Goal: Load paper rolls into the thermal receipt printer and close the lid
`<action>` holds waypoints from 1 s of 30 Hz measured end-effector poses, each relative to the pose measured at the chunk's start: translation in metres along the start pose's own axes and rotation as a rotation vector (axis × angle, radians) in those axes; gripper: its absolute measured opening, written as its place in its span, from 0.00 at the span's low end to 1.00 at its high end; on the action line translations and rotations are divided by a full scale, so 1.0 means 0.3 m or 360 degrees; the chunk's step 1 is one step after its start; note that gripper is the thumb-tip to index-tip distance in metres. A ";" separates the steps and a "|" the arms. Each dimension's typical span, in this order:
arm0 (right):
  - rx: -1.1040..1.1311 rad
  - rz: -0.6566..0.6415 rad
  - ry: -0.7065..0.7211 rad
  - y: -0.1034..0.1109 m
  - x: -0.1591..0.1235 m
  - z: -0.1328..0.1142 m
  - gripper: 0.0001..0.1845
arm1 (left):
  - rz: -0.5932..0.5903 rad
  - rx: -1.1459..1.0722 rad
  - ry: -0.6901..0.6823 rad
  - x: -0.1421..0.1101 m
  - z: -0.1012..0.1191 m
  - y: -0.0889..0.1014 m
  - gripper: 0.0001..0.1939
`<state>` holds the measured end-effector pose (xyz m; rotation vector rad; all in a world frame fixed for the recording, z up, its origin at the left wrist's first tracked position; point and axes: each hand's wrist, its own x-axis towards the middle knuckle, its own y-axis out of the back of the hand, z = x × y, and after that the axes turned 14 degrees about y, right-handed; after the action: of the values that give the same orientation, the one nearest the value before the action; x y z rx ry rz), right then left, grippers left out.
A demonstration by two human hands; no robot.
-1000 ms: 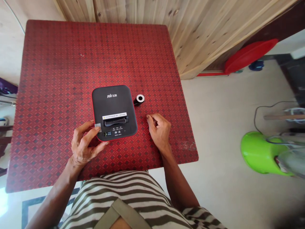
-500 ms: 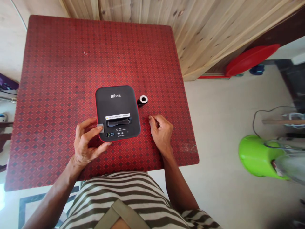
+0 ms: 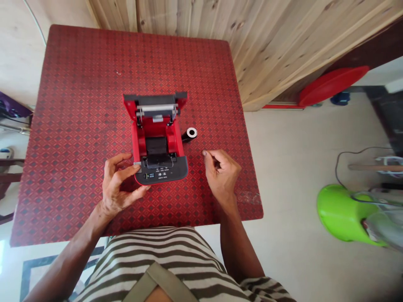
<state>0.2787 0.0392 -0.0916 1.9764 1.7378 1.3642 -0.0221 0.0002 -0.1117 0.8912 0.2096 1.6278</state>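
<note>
A small black and red receipt printer [image 3: 157,147] sits in the middle of the red patterned table [image 3: 78,105]. Its lid [image 3: 155,102] stands open and tilted back, baring the red paper bay with a dark hollow inside. My left hand [image 3: 118,184] grips the printer's near left corner, index finger on the grey latch and thumb under the front edge. My right hand [image 3: 222,172] rests on the table to the right of the printer, fingers curled loosely, holding nothing. A black spool with a white end [image 3: 189,134] lies beside the printer's right side.
A wooden plank wall [image 3: 252,37] rises behind the table. On the floor to the right are a green plastic tub [image 3: 343,209], a red basin [image 3: 330,84] and a cable [image 3: 355,153]. My striped shirt [image 3: 163,268] meets the table's near edge.
The printer's lid, closed in both earlier frames, has sprung open and back. My left finger stayed on the latch; my right hand shifted slightly right.
</note>
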 end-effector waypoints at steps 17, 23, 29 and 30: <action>-0.0419 -0.1468 0.0739 -0.167 0.405 -0.306 0.15 | 0.0119 0.0215 -0.0162 -0.007 -0.003 -0.006 0.30; -0.0325 -0.1448 0.0811 -0.173 0.403 -0.276 0.13 | 0.0114 0.0236 -0.0143 -0.009 -0.006 -0.005 0.32; -0.0334 -0.1298 0.0827 -0.104 0.384 -0.294 0.12 | 0.0110 0.0196 -0.0174 -0.011 -0.010 -0.007 0.34; -0.0276 -0.1185 0.0834 -0.073 0.374 -0.293 0.11 | 0.0112 0.0196 -0.0170 -0.011 -0.011 -0.007 0.34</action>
<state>0.1894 0.1054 0.0004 0.7491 2.1377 1.7076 -0.0226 -0.0012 -0.1167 1.0875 0.2078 1.6403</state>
